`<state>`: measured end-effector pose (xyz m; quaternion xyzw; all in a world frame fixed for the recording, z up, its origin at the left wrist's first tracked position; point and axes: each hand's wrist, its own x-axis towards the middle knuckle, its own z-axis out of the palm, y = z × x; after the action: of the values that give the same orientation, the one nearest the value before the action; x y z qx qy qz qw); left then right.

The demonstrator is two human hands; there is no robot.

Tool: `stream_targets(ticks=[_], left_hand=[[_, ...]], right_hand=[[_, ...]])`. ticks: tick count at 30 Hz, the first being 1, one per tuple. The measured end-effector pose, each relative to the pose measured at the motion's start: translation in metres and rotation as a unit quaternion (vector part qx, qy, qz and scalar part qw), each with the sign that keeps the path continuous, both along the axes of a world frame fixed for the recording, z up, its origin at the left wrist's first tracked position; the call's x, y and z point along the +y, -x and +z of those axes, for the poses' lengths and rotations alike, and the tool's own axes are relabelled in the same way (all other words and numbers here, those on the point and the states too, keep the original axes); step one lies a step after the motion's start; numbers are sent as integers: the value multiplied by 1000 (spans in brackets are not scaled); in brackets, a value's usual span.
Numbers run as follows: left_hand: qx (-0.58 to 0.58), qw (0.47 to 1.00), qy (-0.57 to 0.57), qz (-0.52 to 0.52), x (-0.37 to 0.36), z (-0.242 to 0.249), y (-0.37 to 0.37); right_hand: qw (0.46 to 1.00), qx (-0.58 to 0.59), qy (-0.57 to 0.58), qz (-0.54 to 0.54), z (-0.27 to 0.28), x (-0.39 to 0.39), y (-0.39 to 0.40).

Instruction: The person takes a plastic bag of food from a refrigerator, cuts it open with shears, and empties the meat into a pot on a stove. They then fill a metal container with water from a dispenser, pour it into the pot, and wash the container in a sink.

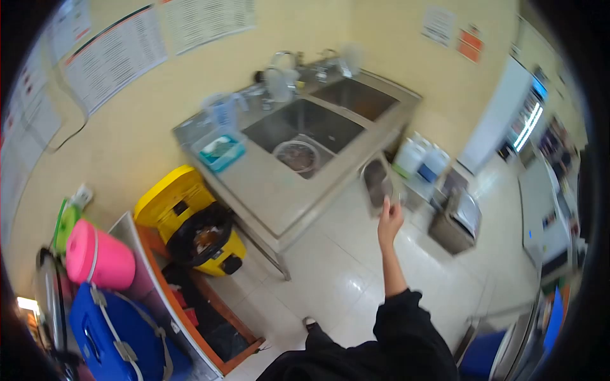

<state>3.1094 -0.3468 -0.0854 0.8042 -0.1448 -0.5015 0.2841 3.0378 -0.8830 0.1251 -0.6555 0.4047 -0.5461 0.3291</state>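
My right hand (pixel 391 221) reaches forward from a black sleeve, its fingers closed at the near edge of a deep steel pan (pixel 377 181). The pan is held out over the floor, in front of the steel sink counter (pixel 270 200). Its inside looks dark and slightly blurred. My left hand is not in view. In the nearer sink basin sits a round clear container (pixel 297 156) with something brownish in it.
A yellow bin (pixel 225 257) with a black liner stands open left of the counter. Several jugs (pixel 413 154) and a steel pedal bin (pixel 456 221) stand on the right. A blue cooler box (pixel 121 336) and a pink jug (pixel 98 254) are at the lower left.
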Motion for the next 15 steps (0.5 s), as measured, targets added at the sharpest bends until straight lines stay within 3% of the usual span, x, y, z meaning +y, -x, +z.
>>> stream_targets(ticks=[2, 4, 7, 11, 12, 15], left_hand=[[-5, 998, 14, -60, -11, -12, -1], [-3, 990, 27, -136, -21, -27, 6], [14, 962, 32, -271, -30, -55, 30], [33, 902, 14, -430, -25, -93, 79], [31, 886, 8, -463, -26, -96, 89], [9, 844, -11, -537, -27, -110, 112]], right_hand=[[972, -151, -181, -19, -67, 49, 96], [911, -230, -328, -102, -113, 130, 198], [847, -224, -368, -312, -154, 269, 344], [709, -351, -225, -569, -156, 425, 546], [700, -416, -133, -565, -122, 457, 570], [658, -417, 52, -624, -58, 532, 643]])
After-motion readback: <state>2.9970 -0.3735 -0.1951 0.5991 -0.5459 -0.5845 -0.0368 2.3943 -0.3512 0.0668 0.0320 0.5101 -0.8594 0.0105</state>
